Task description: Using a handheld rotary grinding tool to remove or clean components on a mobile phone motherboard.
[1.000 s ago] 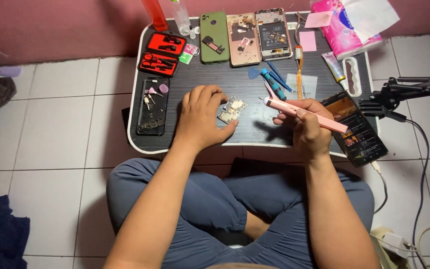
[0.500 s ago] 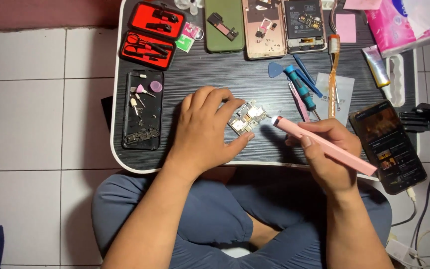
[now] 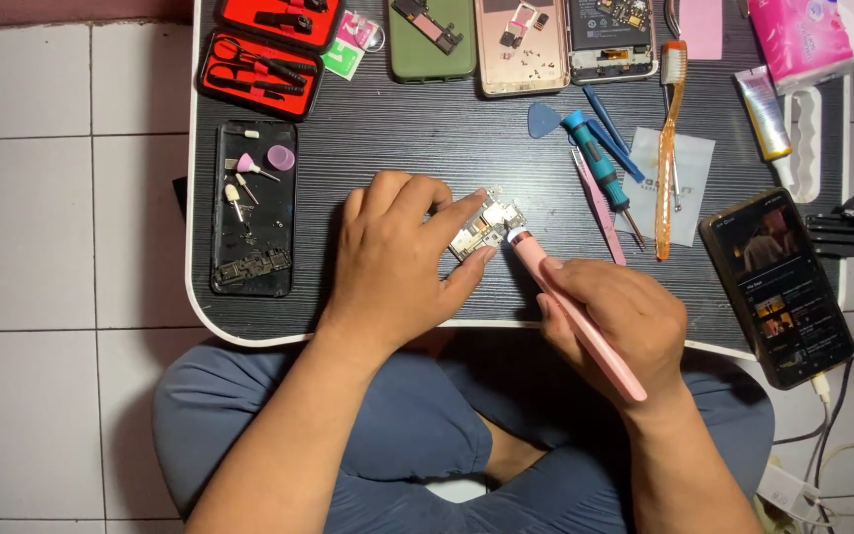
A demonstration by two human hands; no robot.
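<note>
1. Your right hand [image 3: 620, 321] is closed around a pink pen-shaped tool [image 3: 575, 314]. Its long axis runs diagonally, the tip pointing up and left toward the middle of the worktop [image 3: 397, 129], the tail passing down and right beyond your knuckles.
2. The tool's pale tip touches, or sits just beside, a small circuit board [image 3: 486, 225]; the view is too small to tell which.
3. Your left hand [image 3: 397, 262] pinches that board between fingertips and thumb, so the board lies at the right end of this grip, flat on the dark worktop.
4. The board sits above and left of your right grip, off the tool's tip.
5. A dark phone shell [image 3: 253, 208] holding small bits lies left of your left hand.
6. Two red tool cases [image 3: 261, 71] lie at the upper left, a green phone back [image 3: 431, 40] and a pink-gold one [image 3: 520, 44] along the top edge.
7. A teal screwdriver [image 3: 600, 173] and an orange toothbrush [image 3: 667, 148] lie right of the board.
8. A lit phone [image 3: 776, 285] rests tilted at the right edge; a pink packet [image 3: 803, 40] sits at the top right corner.
</note>
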